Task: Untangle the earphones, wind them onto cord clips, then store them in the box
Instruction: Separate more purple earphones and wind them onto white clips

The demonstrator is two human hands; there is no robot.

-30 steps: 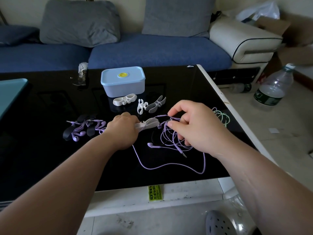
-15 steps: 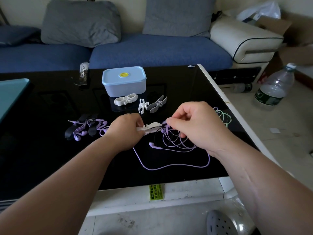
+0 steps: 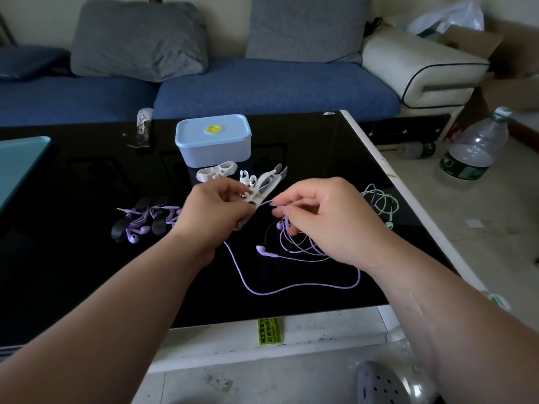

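Holding a white cord clip (image 3: 264,186) up off the black surface (image 3: 87,272), the left hand (image 3: 215,212) is gripping the clip's lower end w/ fingers & thumb curled round it; the clip is tilting up & to the right, its top end overlapping the white spare clips (image 3: 215,172) in this view; the right hand (image 3: 323,220) is pinching the cord of the purple earphones (image 3: 262,250) betw. thumb & index finger, just beside the clip, w/ the other fingers curling loosely over the bundle; cannot tell whether the cord is sitting in the clip's slot; most of the cord is lying loose on the surface under & in front of the right hand, 1 earbud resting near the middle, 1 long loop sweeping toward the near edge; the pale blue box (image 3: 214,141) is sitting toward the far side, lid on, yellow spot on top; the 2 spare clips are lying just in front of it; to the left, the wound purple sets (image 3: 140,223) are lying wrapped on black clips; a green set (image 3: 382,204) is lying near the right edge, apart from the rest; a blue sofa (image 3: 262,86) w/ grey cushions is standing behind the surface; a clear plastic bottle (image 3: 472,153) is standing on the floor at right.
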